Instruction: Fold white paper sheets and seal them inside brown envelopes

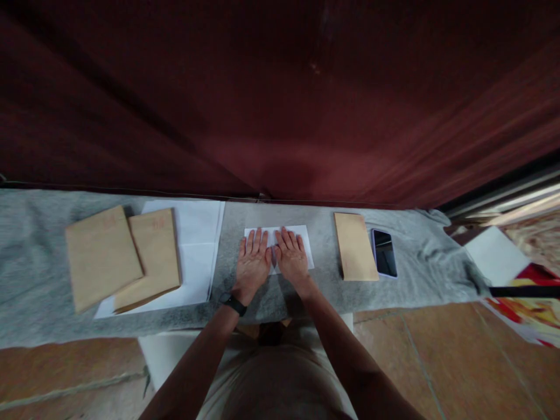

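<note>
A folded white sheet of paper (305,240) lies on the grey cloth (39,245) in front of me. My left hand (252,261) rests flat on its left half, fingers stretched out and together. Beside it, my right hand (291,256) lies flat on the right half, fingers likewise extended. Both palms press down on the paper and nothing is gripped. A black band (233,304) circles my left wrist.
Two brown envelopes (101,255) (156,256) overlap on white sheets (199,245) at the left. Right of my hands lie another brown envelope (355,254) and a phone (384,252). A dark red curtain (280,99) hangs behind; tiled floor (437,361) lies below.
</note>
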The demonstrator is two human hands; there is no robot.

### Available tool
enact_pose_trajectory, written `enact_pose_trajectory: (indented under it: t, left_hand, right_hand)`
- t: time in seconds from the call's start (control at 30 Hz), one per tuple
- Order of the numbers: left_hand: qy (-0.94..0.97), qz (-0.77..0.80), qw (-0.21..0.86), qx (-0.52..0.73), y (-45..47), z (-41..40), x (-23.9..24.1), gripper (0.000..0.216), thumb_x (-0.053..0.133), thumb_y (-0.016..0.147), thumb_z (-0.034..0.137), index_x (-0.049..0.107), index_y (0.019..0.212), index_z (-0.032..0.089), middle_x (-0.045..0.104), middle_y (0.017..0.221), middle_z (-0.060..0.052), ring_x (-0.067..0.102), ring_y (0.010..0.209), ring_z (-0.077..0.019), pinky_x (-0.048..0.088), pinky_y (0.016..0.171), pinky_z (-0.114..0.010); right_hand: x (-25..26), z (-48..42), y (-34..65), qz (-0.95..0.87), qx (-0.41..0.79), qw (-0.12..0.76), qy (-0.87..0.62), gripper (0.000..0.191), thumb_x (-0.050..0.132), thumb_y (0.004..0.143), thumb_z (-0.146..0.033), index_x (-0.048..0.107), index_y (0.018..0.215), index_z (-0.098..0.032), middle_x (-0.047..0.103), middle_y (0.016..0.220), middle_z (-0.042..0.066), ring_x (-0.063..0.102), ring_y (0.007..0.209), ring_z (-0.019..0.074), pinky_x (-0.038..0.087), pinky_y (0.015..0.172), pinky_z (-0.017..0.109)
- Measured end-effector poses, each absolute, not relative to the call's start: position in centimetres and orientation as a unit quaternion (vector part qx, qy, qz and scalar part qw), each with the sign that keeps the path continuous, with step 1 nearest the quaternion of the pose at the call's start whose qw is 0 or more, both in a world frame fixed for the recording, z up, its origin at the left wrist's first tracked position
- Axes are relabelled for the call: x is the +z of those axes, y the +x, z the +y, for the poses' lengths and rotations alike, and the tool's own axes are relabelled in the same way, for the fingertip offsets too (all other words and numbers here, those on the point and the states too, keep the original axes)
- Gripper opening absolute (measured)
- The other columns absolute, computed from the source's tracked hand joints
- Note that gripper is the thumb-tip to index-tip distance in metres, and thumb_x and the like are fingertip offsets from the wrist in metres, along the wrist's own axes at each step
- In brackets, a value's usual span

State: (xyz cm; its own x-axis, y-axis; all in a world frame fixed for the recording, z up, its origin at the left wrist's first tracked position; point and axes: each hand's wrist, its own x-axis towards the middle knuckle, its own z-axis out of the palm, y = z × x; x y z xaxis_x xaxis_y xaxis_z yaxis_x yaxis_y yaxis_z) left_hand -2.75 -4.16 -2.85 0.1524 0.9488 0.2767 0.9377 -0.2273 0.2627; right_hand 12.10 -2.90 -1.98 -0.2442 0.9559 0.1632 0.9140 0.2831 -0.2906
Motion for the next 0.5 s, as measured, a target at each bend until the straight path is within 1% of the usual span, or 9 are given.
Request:
enact_pose_trajectory:
  t: [0.13, 0.27, 0.37, 0.5]
  left_hand:
    - [0.752, 0.624, 0.022, 0.209, -2.7, -4.0, -3.0, 0.06, 0.034, 0.105, 0.032, 0.033, 0.164, 0.017, 0.039, 0.166, -0.013, 0.026, 0.159, -0.0305, 0.024, 0.128, -0.058]
    - [0.741, 0.637, 0.012, 0.212, -1.4, -3.8, -2.6, 0.059, 0.035, 0.104, 0.031, 0.037, 0.161, 0.014, 0.04, 0.165, -0.015, 0.027, 0.158, -0.033, 0.022, 0.128, -0.062]
    - [0.762, 0.617, 0.027, 0.195, 0.2, -3.8, -2.4, 0.057, 0.032, 0.105, 0.027, 0.041, 0.159, 0.013, 0.042, 0.165, -0.012, 0.029, 0.158, -0.0312, 0.024, 0.129, -0.058]
    - [0.791, 0.585, 0.045, 0.173, 1.0, -4.0, -2.4, 0.057, 0.03, 0.105, 0.025, 0.041, 0.159, 0.015, 0.044, 0.164, -0.009, 0.027, 0.159, -0.0276, 0.025, 0.129, -0.055]
  right_hand:
    - [-2.2, -3.0, 14.0, -0.772, 0.05, 0.163, -0.613, 0.051, 0.041, 0.11, -0.035, 0.044, 0.159, -0.02, 0.041, 0.166, 0.012, 0.036, 0.154, 0.0299, 0.026, 0.126, 0.056]
    - [-2.7, -3.2, 14.9, -0.766, 0.036, 0.182, -0.616, 0.053, 0.041, 0.11, -0.037, 0.043, 0.16, -0.02, 0.041, 0.166, 0.014, 0.035, 0.154, 0.0315, 0.026, 0.125, 0.057]
    - [-2.8, -3.2, 14.9, -0.767, 0.038, 0.175, -0.616, 0.052, 0.04, 0.11, -0.034, 0.043, 0.16, -0.02, 0.039, 0.167, 0.014, 0.032, 0.156, 0.0316, 0.025, 0.125, 0.057]
    - [-2.7, -3.2, 14.8, -0.768, 0.043, 0.164, -0.617, 0.05, 0.038, 0.11, -0.03, 0.044, 0.159, -0.021, 0.038, 0.168, 0.012, 0.03, 0.157, 0.0299, 0.024, 0.126, 0.055]
